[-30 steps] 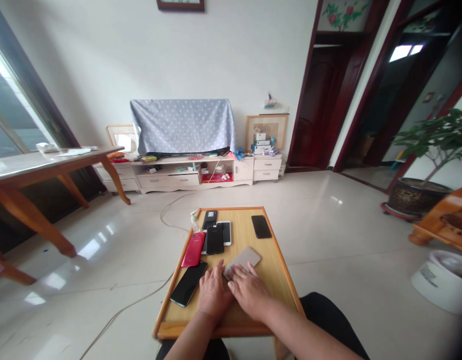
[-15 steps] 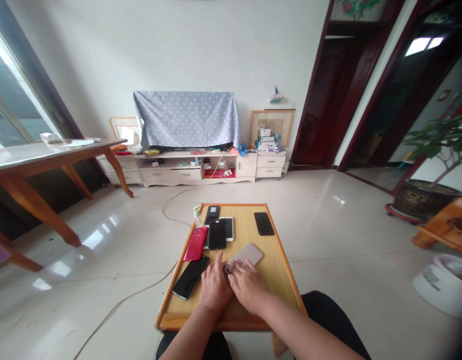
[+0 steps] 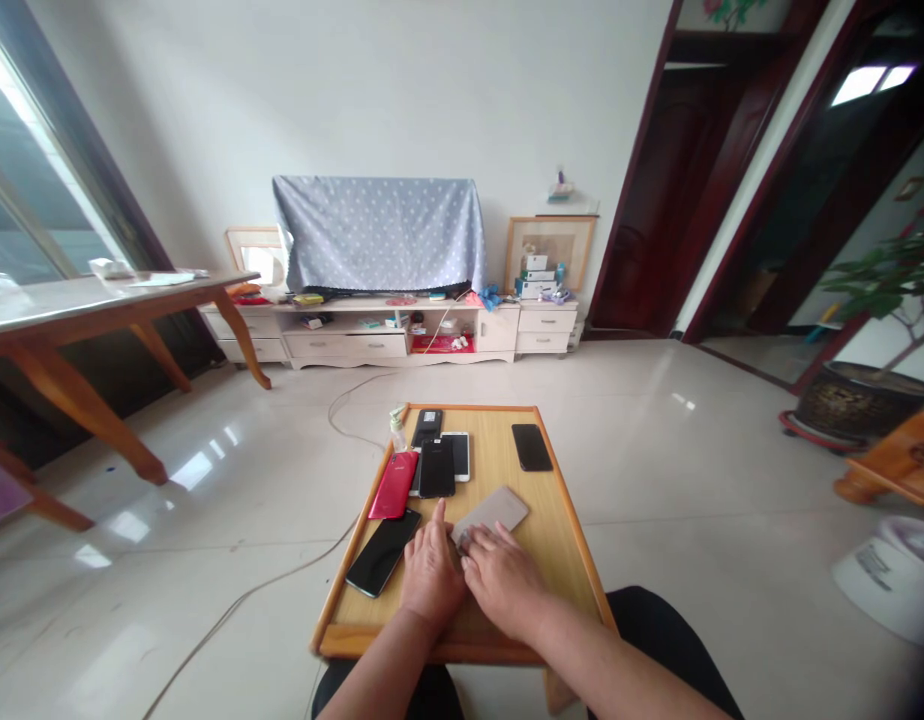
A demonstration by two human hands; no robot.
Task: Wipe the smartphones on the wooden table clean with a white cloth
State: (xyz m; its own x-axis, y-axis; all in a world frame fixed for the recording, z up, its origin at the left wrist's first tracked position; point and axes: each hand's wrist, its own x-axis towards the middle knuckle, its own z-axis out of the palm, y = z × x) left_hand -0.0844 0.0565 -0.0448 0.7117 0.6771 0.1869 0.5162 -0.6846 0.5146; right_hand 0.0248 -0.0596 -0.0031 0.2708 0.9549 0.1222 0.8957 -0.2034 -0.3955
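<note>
The pale phone (image 3: 498, 510) is lying aslant on the low table (image 3: 499, 460), its near end tucking in under the person's hands and its far end showing. To its left, the left hand (image 3: 433, 578) is resting by the near corner, fingers loosely extending; whether they are grasping anything I cannot tell, since the palm is facing away from view. On the right, the right hand (image 3: 505, 582) is laying its fingers, together and nearly straight, over the near end; whether its thumb is gripping from below I cannot tell. The two hands are meeting closely, probably for steadying the phone from both sides.

Around them, from the left, a dark-screened phone (image 3: 384, 553) is lying just beside the left hand and crowding that side. Beyond it the red phone (image 3: 394, 486) is sitting along the rim, and a pump bottle (image 3: 398, 432) is standing behind. Next, a black phone (image 3: 437, 471) is partly covering a white phone (image 3: 463, 456), with a labelled phone (image 3: 427, 427) lying behind. At far right a lone phone (image 3: 532, 447) is resting well apart, not getting in the way.
</note>
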